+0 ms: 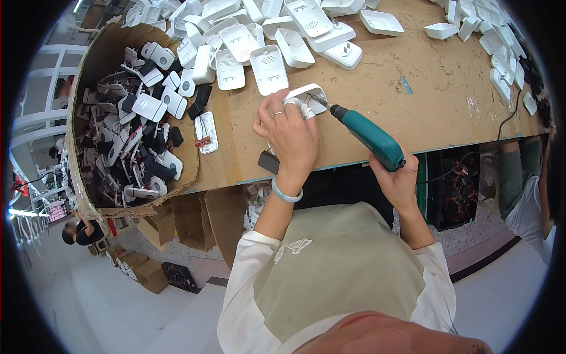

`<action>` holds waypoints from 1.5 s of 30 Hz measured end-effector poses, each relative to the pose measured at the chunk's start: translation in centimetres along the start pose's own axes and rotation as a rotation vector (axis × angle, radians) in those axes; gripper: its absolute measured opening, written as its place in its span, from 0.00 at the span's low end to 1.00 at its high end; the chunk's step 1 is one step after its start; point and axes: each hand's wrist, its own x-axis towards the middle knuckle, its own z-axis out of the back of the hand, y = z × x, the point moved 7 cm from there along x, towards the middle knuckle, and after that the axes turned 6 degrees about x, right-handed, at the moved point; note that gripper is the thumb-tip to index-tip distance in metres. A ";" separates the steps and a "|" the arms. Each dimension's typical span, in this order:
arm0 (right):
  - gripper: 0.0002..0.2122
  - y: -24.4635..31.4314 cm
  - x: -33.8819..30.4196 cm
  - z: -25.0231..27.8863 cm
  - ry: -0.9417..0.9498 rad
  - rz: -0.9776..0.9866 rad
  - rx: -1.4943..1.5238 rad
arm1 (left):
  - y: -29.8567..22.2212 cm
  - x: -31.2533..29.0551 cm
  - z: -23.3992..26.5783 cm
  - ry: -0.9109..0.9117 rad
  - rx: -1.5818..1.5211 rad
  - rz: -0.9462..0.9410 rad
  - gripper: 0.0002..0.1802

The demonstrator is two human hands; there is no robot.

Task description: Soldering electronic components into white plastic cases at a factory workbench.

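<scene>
My left hand (288,131) is closed on a white plastic housing (315,92), holding it against the cardboard-covered table. White wrapping covers a finger of that hand, hiding part of the housing. In my right hand (398,177) is a teal electric screwdriver (371,138), gripped near its rear end. Its bit reaches into the open side of the housing; the exact contact point is too small to make out. A dark block (269,161) sits by my left wrist at the table's front edge. Left of that hand lies a white cover (206,131) with a small red part and wires.
At the left stands a cut-open cardboard box (79,159) full of white-and-black assemblies. White housings (268,68) are heaped at the far side, with another pile (501,59) at far right. A black cable (501,127) crosses the right edge. Another person (525,194) is at the right.
</scene>
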 end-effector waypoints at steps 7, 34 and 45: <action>0.13 0.1 0.0 -0.1 -0.013 0.013 -0.003 | -0.1 0.1 0.0 0.002 -0.001 0.006 0.16; 0.14 -0.2 0.2 0.0 0.006 -0.014 -0.040 | -0.2 0.0 0.0 -0.056 0.029 -0.010 0.12; 0.06 -0.2 -2.4 2.6 -0.182 -0.068 0.107 | -0.1 0.2 0.1 -0.039 0.029 -0.009 0.12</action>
